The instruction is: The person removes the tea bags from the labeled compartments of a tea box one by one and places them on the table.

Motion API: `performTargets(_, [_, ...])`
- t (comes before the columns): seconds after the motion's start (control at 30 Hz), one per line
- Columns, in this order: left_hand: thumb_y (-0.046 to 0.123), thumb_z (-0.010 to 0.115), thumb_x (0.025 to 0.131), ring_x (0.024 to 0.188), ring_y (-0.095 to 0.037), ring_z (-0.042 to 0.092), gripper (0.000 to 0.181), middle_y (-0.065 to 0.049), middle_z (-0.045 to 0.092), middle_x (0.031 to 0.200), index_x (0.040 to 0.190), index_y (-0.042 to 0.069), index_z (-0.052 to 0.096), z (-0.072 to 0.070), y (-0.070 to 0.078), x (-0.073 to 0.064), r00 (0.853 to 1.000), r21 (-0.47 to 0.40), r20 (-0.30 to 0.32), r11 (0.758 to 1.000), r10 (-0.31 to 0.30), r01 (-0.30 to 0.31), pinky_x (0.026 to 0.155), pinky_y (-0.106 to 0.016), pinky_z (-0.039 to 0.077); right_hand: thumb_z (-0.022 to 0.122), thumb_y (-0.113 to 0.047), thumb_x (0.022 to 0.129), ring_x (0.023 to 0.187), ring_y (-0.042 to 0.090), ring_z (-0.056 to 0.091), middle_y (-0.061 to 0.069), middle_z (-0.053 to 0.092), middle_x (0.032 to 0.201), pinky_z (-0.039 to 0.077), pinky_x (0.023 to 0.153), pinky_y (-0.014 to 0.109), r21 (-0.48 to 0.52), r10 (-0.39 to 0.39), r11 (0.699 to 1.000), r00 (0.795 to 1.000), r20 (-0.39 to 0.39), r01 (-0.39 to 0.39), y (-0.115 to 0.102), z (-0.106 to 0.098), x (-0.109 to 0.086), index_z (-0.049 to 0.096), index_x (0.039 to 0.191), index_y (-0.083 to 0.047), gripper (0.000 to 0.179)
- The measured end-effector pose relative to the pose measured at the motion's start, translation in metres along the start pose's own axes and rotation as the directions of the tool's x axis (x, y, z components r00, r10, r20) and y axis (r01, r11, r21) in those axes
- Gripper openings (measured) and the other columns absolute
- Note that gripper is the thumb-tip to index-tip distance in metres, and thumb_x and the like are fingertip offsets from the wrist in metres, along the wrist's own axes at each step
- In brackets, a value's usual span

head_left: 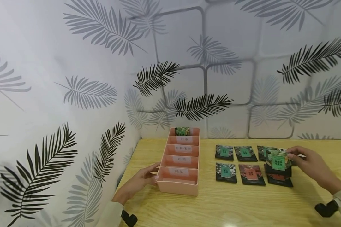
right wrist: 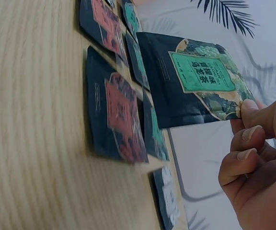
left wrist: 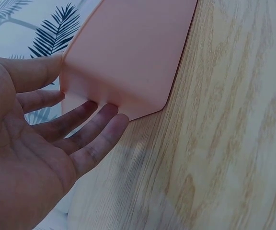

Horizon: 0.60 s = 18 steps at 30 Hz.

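A pink compartment box (head_left: 178, 188) with paper labels stands left of the table's middle. My left hand (head_left: 143, 178) is at its near left corner; in the left wrist view the fairly straight fingers (left wrist: 102, 139) touch the box's outer wall (left wrist: 128, 52), the thumb at its edge. My right hand (head_left: 309, 164) pinches a dark tea packet (head_left: 278, 162) with a green label by its edge between thumb and fingers. Held above the table, this packet (right wrist: 200, 76) partly covers a red-labelled tea packet (head_left: 279, 182) and a green-labelled one (head_left: 262, 152) in the head view.
Other tea packets lie in two rows: green-labelled ones (head_left: 224, 152) (head_left: 245, 153) behind, a green one with white flowers (head_left: 226, 172) and a red one (head_left: 251, 175) in front. A green packet (head_left: 182, 131) sits in the box's farthest compartment. A leaf-patterned wall (head_left: 227, 123) borders the table (head_left: 230, 205).
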<state>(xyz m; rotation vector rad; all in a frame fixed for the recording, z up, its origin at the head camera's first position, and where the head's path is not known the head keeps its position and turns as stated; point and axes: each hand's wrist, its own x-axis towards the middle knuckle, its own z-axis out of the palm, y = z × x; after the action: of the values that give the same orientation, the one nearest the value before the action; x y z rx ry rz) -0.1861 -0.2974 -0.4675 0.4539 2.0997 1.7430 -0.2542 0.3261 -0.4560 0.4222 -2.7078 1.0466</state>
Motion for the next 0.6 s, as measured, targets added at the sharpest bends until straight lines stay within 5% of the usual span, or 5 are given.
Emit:
performTargets(0.17, [0.014, 0.049, 0.101, 0.124, -0.037, 0.045, 0.059, -0.016, 0.039, 0.145, 0.153, 0.018, 0.023, 0.0, 0.0, 0.0, 1.0, -0.005, 0.007, 1.0, 0.004, -0.004, 0.092, -0.054, 0.046, 0.045, -0.028, 0.103, 0.077, -0.013, 0.047, 0.015, 0.058, 0.102, 0.047, 0.054, 0.031, -0.029, 0.071, 0.997, 0.997, -0.024, -0.072, 0.014, -0.01, -0.013, 0.056, 0.118, -0.002, 0.032])
performTargets(0.37, [0.013, 0.05, 0.1, 0.123, -0.036, 0.048, 0.059, -0.017, 0.041, 0.143, 0.153, 0.018, 0.024, 0.0, -0.003, 0.0, 1.0, -0.014, 0.008, 1.0, 0.001, -0.001, 0.093, -0.055, 0.046, 0.037, -0.034, 0.104, 0.052, 0.018, 0.039, 0.014, 0.048, 0.086, 0.033, 0.044, 0.033, -0.017, 0.179, 0.984, 0.983, -0.045, -0.18, 0.031, -0.024, -0.028, 0.05, 0.12, 0.002, 0.041])
performTargets(0.6, [0.019, 0.054, 0.099, 0.12, -0.034, 0.05, 0.062, -0.017, 0.041, 0.142, 0.153, 0.019, 0.025, -0.001, -0.002, 0.001, 1.0, -0.012, 0.016, 1.0, 0.0, 0.0, 0.094, -0.056, 0.045, 0.036, -0.029, 0.105, 0.051, 0.018, 0.038, 0.011, 0.048, 0.087, 0.036, 0.043, 0.033, 0.001, 0.256, 0.966, 0.965, -0.062, -0.257, 0.054, -0.029, -0.045, 0.049, 0.119, 0.005, 0.039])
